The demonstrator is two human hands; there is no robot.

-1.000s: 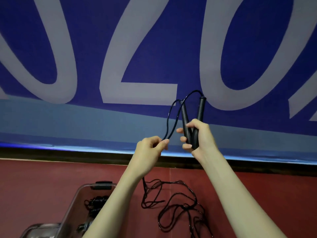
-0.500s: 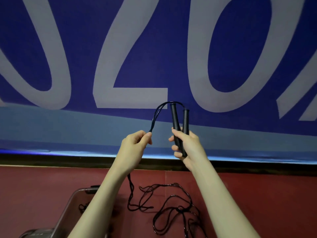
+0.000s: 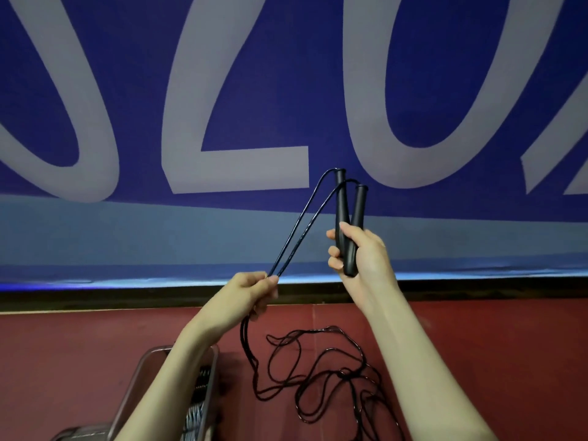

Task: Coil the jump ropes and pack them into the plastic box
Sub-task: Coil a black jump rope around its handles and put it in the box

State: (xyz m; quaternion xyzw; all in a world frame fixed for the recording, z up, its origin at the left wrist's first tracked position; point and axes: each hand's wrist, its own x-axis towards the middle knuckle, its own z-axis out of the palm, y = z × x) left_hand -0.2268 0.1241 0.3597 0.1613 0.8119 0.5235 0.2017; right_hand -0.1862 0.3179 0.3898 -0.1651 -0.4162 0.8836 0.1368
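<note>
- Our right hand (image 3: 362,249) wraps both black handles (image 3: 346,224) of the jump rope (image 3: 318,370), fingers curled tight, handles upright.
- Our left hand (image 3: 251,291) pinches the two cord strands together below them.
- The cord looks thin, light and limp; most of it lies tangled on the red floor (image 3: 477,361), so it may snag while coiling.
- The plastic box (image 3: 210,377) sits lower left, seemingly already holding coiled rope.
</note>
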